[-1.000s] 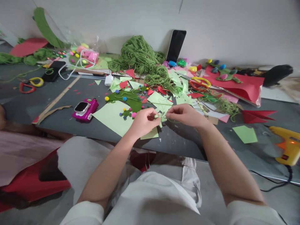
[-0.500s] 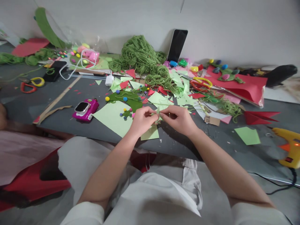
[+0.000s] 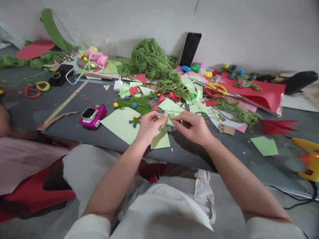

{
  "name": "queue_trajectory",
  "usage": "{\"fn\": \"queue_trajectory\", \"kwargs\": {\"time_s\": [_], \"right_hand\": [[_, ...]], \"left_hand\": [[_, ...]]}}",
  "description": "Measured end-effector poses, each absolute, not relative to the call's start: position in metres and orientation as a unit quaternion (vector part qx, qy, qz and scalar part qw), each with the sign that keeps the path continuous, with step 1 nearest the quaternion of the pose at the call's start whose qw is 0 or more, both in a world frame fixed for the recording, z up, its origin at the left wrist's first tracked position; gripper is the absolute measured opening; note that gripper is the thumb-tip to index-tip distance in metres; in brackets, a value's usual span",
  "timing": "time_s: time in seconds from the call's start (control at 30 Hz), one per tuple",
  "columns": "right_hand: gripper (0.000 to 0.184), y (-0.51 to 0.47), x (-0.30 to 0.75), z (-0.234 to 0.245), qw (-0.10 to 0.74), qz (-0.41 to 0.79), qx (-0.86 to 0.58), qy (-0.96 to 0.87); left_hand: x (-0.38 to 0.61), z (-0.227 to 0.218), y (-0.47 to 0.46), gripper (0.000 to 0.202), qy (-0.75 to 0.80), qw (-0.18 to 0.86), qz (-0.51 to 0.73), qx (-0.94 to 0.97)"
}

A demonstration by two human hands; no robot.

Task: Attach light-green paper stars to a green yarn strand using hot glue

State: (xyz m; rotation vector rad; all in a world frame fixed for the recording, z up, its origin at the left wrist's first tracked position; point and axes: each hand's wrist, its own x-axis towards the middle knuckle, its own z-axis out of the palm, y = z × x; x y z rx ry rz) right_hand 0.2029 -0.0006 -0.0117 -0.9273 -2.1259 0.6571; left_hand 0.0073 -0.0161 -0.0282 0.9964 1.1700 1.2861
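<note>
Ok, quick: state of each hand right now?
Left hand: closed, pinching a small green paper piece.
Right hand: curled beside it; whether gripping, can't tell.

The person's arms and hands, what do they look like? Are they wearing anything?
Plain whitish sleeves end near the elbows, so both forearms are bare. The left grip and right grip are bare hands: no gloves or bracelets show.

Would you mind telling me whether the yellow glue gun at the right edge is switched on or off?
On, it seems: an orange light glows on the glue gun, though its switch is too small to read.
</note>
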Motion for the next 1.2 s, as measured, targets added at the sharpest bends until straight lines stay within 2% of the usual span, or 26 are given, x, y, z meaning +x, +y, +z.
{"fn": "queue_trajectory", "kwargs": {"time_s": [0.23, 0.43, 0.63, 0.8, 0.97, 1.2], "right_hand": [[0.02, 0.0, 0.203, -0.011, 0.344, 0.246, -0.351, -0.835], [0.021, 0.001, 0.203, -0.01, 0.351, 0.321, -0.357, -0.804], [0.029, 0.0, 0.206, -0.003, 0.278, 0.431, -0.37, -0.775], [0.041, 0.001, 0.21, 0.001, 0.216, 0.459, -0.393, -0.767], [0.022, 0.008, 0.216, 0.0, 0.175, 0.489, -0.367, -0.772], [0.019, 0.014, 0.225, 0.002, 0.141, 0.469, -0.422, -0.763]], "left_hand": [[0.007, -0.029, -0.014, 0.027, 0.453, 0.596, 0.561, 0.355], [0.007, -0.027, -0.014, 0.034, 0.413, 0.66, 0.551, 0.301], [0.004, -0.026, -0.014, 0.034, 0.404, 0.68, 0.503, 0.348], [0.002, -0.029, -0.015, 0.033, 0.41, 0.667, 0.468, 0.41], [0.0, -0.024, -0.019, 0.03, 0.418, 0.642, 0.403, 0.5], [0.001, -0.017, -0.025, 0.024, 0.445, 0.593, 0.339, 0.579]]}}
